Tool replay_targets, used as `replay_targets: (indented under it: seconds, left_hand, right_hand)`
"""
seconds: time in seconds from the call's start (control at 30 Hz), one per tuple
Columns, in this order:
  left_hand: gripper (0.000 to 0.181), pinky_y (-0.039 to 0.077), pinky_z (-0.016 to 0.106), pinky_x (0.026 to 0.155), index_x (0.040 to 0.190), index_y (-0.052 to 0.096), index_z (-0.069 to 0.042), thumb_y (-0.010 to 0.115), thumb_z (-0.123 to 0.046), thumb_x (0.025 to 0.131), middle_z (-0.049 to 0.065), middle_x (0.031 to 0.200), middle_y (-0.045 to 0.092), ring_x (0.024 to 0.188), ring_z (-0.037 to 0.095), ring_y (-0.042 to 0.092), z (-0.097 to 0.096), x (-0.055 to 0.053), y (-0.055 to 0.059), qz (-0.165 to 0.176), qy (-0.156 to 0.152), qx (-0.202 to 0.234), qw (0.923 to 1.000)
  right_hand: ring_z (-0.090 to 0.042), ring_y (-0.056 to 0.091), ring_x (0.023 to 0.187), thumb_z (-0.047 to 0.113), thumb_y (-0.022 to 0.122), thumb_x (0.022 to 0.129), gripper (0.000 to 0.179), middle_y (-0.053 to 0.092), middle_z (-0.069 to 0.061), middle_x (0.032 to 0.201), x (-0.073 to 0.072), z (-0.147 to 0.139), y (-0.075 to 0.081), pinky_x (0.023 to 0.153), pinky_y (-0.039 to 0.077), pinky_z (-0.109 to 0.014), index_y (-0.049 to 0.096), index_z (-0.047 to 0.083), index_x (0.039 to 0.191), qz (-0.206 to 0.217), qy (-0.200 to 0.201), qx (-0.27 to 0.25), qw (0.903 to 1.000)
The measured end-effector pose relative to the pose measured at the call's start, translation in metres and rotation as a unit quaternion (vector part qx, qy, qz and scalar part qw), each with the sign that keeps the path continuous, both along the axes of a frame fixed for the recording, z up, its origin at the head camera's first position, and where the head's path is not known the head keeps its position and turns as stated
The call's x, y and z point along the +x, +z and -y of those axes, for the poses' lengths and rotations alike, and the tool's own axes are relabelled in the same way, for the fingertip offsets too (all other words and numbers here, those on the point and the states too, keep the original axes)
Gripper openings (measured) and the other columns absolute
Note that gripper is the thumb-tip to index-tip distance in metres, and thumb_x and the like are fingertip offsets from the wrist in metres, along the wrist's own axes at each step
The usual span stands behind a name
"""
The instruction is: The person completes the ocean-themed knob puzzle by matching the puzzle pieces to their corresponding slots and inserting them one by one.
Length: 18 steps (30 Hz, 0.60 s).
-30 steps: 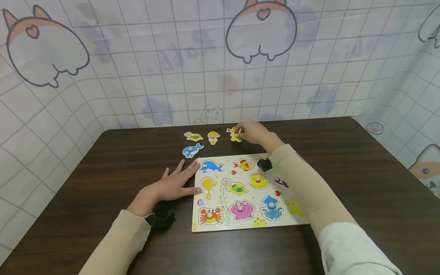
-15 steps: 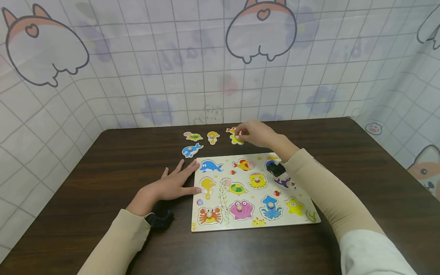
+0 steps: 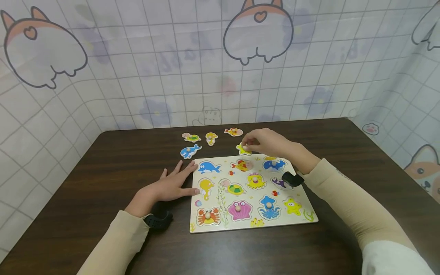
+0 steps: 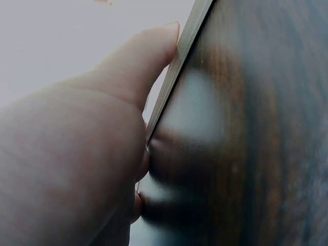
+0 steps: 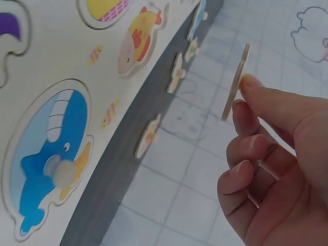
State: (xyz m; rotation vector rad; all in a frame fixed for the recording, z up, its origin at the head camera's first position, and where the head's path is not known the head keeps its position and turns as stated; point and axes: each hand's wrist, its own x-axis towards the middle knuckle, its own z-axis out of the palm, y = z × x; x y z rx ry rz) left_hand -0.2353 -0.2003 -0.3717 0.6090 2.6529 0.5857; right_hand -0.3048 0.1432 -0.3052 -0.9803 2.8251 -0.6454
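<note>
Starfish piece (image 3: 242, 151): aloft, just beyond far edge of puzzle board (image 3: 237, 227), pinched by right hand (image 3: 269, 143). Step, as judged: carrying. Next move calls for alignment above printed starfish recess (image 3: 293, 206), near-right corner. Left hand (image 3: 172, 186): fingers spread, thumb on board's left edge.

Right hand (image 3: 268, 143), star piece (image 3: 243, 150) moved from fish piece (image 3: 233, 132) toward board (image 3: 237, 225).
</note>
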Motion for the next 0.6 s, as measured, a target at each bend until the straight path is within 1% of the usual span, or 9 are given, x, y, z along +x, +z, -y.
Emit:
replay_targets:
  seconds: [0.3, 0.43, 0.6]
  left_hand:
    - [0.097, -0.006, 0.074, 0.113, 0.167, 0.012, -0.018, 0.062, -0.061, 0.096, 0.006, 0.172, 0.003, 0.155, 0.040, -0.009, 0.001, -0.001, -0.004, 0.000, 0.001, -0.002, 1.0000]
    - [0.097, -0.007, 0.073, 0.113, 0.167, 0.012, -0.019, 0.062, -0.062, 0.095, 0.004, 0.172, 0.002, 0.155, 0.038, -0.010, 0.000, -0.001, -0.004, 0.002, 0.001, -0.003, 1.0000]
    - [0.098, -0.008, 0.074, 0.112, 0.167, 0.014, -0.018, 0.064, -0.061, 0.095, 0.007, 0.172, 0.003, 0.155, 0.039, -0.009, -0.001, -0.002, -0.001, 0.001, 0.003, 0.006, 1.0000]
  right_hand:
    - [-0.016, 0.059, 0.079, 0.010, 0.073, 0.097, 0.017, 0.071, 0.000, 0.100, 0.022, -0.019, 0.002, 0.072, 0.052, -0.032, 0.075, 0.007, 0.113, -0.009, 0.016, -0.006, 0.9998]
    - [-0.016, 0.057, 0.078, 0.009, 0.075, 0.095, 0.018, 0.070, 0.001, 0.101, 0.031, -0.031, 0.002, 0.071, 0.053, -0.032, 0.076, 0.009, 0.113, -0.012, 0.025, 0.001, 0.9996]
    - [-0.016, 0.056, 0.077, 0.006, 0.077, 0.092, 0.018, 0.067, 0.003, 0.098, 0.042, -0.045, 0.002, 0.070, 0.053, -0.032, 0.076, 0.012, 0.110, -0.017, 0.035, 0.005, 0.9992]
